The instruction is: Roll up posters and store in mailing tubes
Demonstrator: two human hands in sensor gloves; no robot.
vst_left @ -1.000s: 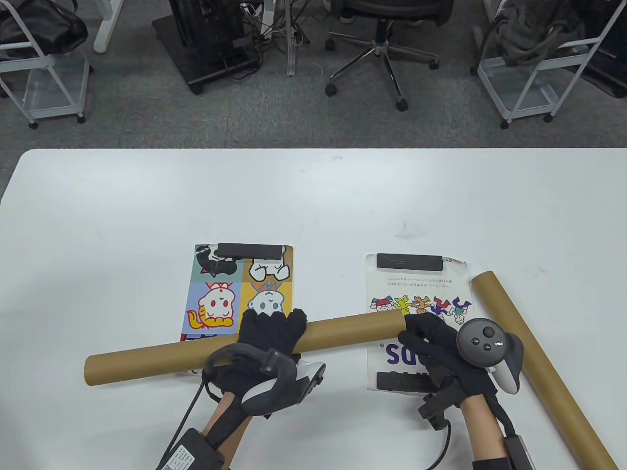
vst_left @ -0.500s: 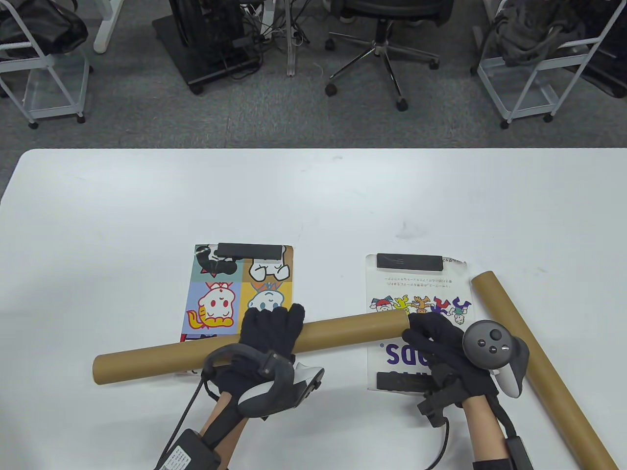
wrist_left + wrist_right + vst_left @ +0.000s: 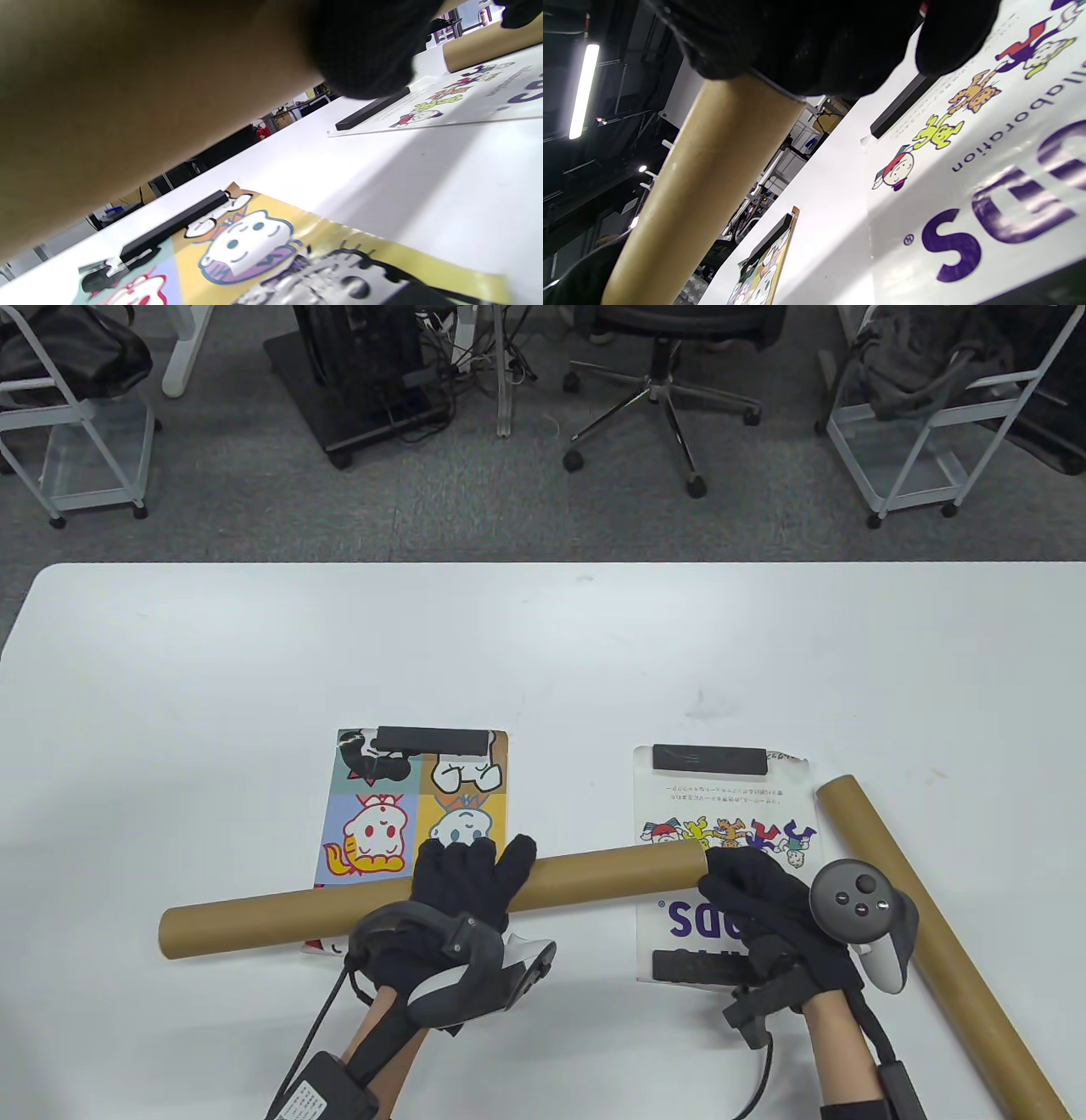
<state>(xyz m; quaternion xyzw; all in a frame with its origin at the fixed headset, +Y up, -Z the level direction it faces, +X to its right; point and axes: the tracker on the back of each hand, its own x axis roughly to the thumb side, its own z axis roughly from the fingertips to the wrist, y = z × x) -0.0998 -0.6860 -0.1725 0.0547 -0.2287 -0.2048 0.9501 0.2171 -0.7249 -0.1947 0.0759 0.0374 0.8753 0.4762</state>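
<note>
- with both gloved hands on it, the long brown cardboard mailing tube (image 3: 339,905) is held above the white table (image 3: 543,645), lying roughly level across the near side, its right end slightly farther from me than its left.
- my left hand (image 3: 462,882) wraps the tube near its middle; fingers curl over the top, and in the left wrist view a gloved fingertip (image 3: 365,55) shows around the far side of the tube.
- my right hand (image 3: 764,899) cups the tube's right end; in the right wrist view the glove covers the opening, so fingers are closed on the end. exact thumb position: cannot tell.
- the tube crosses over the near edge of the colourful four-panel cartoon poster (image 3: 382,814), which lies flat on the table under my left hand, a black bar weight (image 3: 434,740) on its far edge.
- the white poster with cartoon figures and purple lettering (image 3: 721,806) lies flat under my right hand, with a black bar (image 3: 708,757) on its far edge and another black bar (image 3: 691,965) on its near edge.
- a second brown cardboard tube (image 3: 933,933) lies diagonally on the table just right of the white poster.
</note>
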